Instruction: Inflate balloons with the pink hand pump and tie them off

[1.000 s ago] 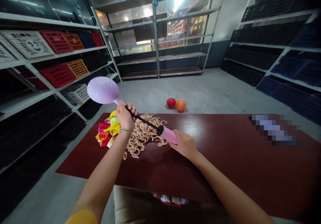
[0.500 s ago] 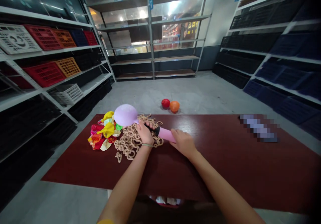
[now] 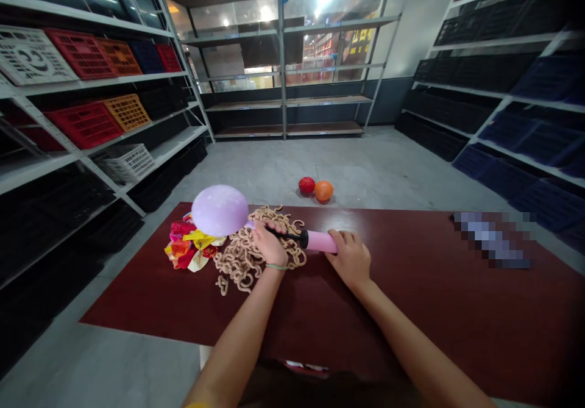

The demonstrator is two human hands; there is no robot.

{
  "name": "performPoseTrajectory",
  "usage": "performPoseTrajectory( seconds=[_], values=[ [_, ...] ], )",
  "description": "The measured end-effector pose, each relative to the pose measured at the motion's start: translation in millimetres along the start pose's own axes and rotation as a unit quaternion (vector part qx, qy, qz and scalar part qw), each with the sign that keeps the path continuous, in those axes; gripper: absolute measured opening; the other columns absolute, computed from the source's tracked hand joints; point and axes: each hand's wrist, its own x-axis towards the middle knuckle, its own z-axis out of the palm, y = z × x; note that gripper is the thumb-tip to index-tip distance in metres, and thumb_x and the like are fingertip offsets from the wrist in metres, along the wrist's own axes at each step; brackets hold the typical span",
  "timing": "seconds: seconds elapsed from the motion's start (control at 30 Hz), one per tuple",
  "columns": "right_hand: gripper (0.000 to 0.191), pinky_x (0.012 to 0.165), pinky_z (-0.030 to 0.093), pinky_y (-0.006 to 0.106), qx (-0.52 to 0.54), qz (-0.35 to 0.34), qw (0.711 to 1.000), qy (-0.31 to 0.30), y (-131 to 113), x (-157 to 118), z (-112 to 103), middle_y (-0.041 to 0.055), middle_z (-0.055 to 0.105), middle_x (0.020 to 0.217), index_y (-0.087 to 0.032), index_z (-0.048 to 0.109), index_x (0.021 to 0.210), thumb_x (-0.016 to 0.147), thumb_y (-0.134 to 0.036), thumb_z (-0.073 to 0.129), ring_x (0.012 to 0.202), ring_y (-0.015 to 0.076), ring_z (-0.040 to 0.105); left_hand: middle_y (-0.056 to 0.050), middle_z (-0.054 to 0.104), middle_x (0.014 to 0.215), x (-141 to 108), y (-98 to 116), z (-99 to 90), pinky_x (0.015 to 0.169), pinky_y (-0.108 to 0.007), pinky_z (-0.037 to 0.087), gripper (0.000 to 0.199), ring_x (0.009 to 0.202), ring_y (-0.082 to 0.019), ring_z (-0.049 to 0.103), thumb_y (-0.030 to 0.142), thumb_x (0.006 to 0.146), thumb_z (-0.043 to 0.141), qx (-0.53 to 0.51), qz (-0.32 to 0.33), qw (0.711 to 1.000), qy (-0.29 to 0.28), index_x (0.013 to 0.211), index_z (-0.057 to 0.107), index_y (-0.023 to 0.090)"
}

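Observation:
A light purple balloon [image 3: 220,210], partly inflated, points to the left above the table. My left hand [image 3: 270,244] is closed around its neck and the black end of a hand balloon pump [image 3: 320,241]; the fingers hide the join. My right hand [image 3: 351,258] wraps the far end of the pump's pink barrel. A length of black rod shows between the barrel and my left hand. Beneath the balloon lies a heap of uninflated, colourful balloons [image 3: 185,246]. Beside it and under my left hand spreads a pile of tan, curled pieces [image 3: 240,261].
The dark red table [image 3: 411,286] carries a pixelated item [image 3: 491,237] at its right. On the floor beyond are a red balloon [image 3: 306,186] and an orange balloon [image 3: 323,191]. Shelving with crates [image 3: 82,121] stands left, more racks right and behind.
The purple balloon has grown larger. My right hand and the pink barrel have shifted right, away from my left hand, baring more black rod. The view has also shifted slightly.

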Motion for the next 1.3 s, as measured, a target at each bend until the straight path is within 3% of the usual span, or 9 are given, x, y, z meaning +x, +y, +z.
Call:
performPoseTrajectory(
  seconds=[0.1,0.2,0.43,0.53,0.7,0.8,0.9,1.17,1.3],
  values=[
    [0.045,0.070,0.037,0.031,0.031,-0.050,0.998,-0.018,-3,-1,0,0.0080,0.064,0.112,-0.024,0.051,0.131,0.089,-0.038,0.056,0.100,0.0248,0.052,0.004,0.042,0.057,-13,-19,6.3,0.045,-0.026,0.037,0.029,0.045,-0.010,0.043,0.039,0.090,0.048,0.019,-0.019,0.999,-0.044,0.069,0.039,0.021],
    [0.043,0.071,0.039,0.031,0.037,-0.071,0.996,-0.028,-1,0,-1,0.0081,0.064,0.113,-0.024,0.052,0.130,0.090,-0.038,0.055,0.102,0.0249,0.053,0.005,0.042,0.056,-12,-14,10.7,0.044,-0.026,0.036,0.028,0.043,-0.010,0.043,0.038,0.091,0.045,0.022,-0.020,0.999,-0.045,0.069,0.039,0.021],
    [0.045,0.080,0.040,0.033,0.024,-0.077,0.996,-0.040,-3,2,-5,0.0072,0.062,0.117,-0.023,0.050,0.131,0.088,-0.030,0.058,0.105,0.0253,0.051,0.007,0.036,0.057,30,63,0.5,0.044,-0.022,0.029,0.019,0.044,-0.007,0.037,0.028,0.084,0.049,0.026,0.067,0.997,-0.016,0.074,0.034,0.021],
    [0.047,0.078,0.039,0.033,0.027,-0.088,0.994,-0.057,-5,2,-2,0.0068,0.062,0.116,-0.023,0.049,0.132,0.086,-0.027,0.058,0.103,0.0247,0.051,0.007,0.034,0.059,44,80,-3.9,0.044,-0.022,0.027,0.019,0.045,-0.006,0.035,0.026,0.084,0.047,0.028,0.080,0.996,0.003,0.073,0.033,0.021],
    [0.045,0.072,0.037,0.032,0.020,-0.058,0.997,-0.056,-4,1,2,0.0071,0.062,0.108,-0.022,0.051,0.128,0.084,-0.029,0.059,0.098,0.0244,0.051,0.006,0.035,0.057,18,42,9.0,0.042,-0.023,0.027,0.018,0.044,-0.008,0.035,0.024,0.086,0.043,0.021,0.064,0.998,-0.005,0.071,0.034,0.021],
    [0.045,0.070,0.036,0.032,0.014,-0.036,0.998,-0.046,-3,0,0,0.0065,0.062,0.104,-0.023,0.052,0.126,0.082,-0.030,0.060,0.096,0.0242,0.052,0.005,0.041,0.056,-9,5,16.9,0.043,-0.023,0.033,0.022,0.043,-0.009,0.041,0.032,0.088,0.047,0.027,0.025,0.998,-0.045,0.070,0.038,0.021],
    [0.044,0.066,0.034,0.031,0.009,-0.051,0.997,-0.053,-4,-1,-3,0.0067,0.063,0.101,-0.024,0.053,0.125,0.082,-0.031,0.060,0.092,0.0242,0.052,0.005,0.041,0.054,-18,-9,14.9,0.044,-0.023,0.036,0.030,0.042,-0.009,0.042,0.041,0.088,0.050,0.041,-0.006,0.997,-0.060,0.069,0.038,0.021],
    [0.046,0.076,0.032,0.034,0.001,-0.092,0.994,-0.058,-9,4,-3,0.0082,0.064,0.100,-0.023,0.051,0.127,0.083,-0.031,0.059,0.090,0.0253,0.051,0.006,0.038,0.057,50,71,2.4,0.043,-0.023,0.033,0.018,0.044,-0.009,0.038,0.026,0.087,0.047,0.055,0.051,0.996,-0.052,0.073,0.037,0.022],
    [0.044,0.078,0.031,0.034,0.012,-0.075,0.996,-0.052,-7,6,0,0.0076,0.062,0.099,-0.020,0.053,0.125,0.081,-0.027,0.059,0.089,0.0247,0.050,0.005,0.037,0.058,50,68,12.0,0.042,-0.023,0.029,0.020,0.044,-0.008,0.036,0.026,0.087,0.047,0.035,0.068,0.997,-0.030,0.071,0.037,0.022]
  ],
)
